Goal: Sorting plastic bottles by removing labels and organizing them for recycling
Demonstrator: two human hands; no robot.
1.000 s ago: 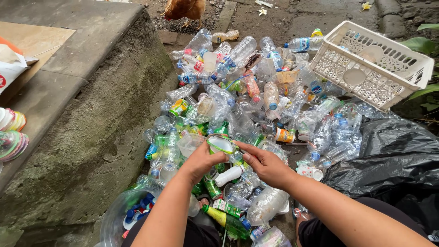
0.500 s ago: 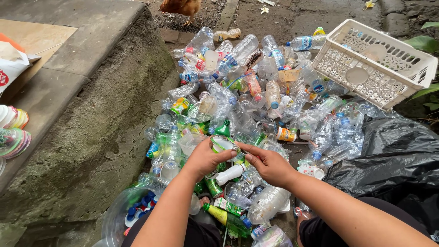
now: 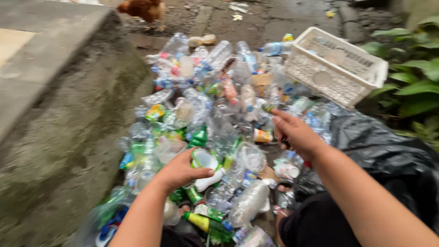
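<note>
Left hand (image 3: 180, 171) lies on the bottle pile (image 3: 215, 114), fingers curled shut around a clear cup (image 3: 204, 160) with a green rim. The cup sits in the near middle of the pile, just above a white bottle (image 3: 209, 179) that touches the thumb.

Right hand (image 3: 295, 132) is raised over the right side of the pile, fingers closed on a small green-topped item (image 3: 268, 108) pinched at the fingertips; blur hides what kind of thing it is. The two hands are well apart.

The pile is mostly clear crushed plastic bottles, with some green ones near the bottom edge. It lies on the ground beside a mossy concrete step (image 3: 59, 119) at left. A white basket (image 3: 336, 66) rests tilted at the pile's far right. A black bag (image 3: 384, 151) lies right of the pile, under the right forearm. A brown hen (image 3: 144, 9) stands beyond the pile, at the top edge. Green leaves (image 3: 418, 77) show at far right.
</note>
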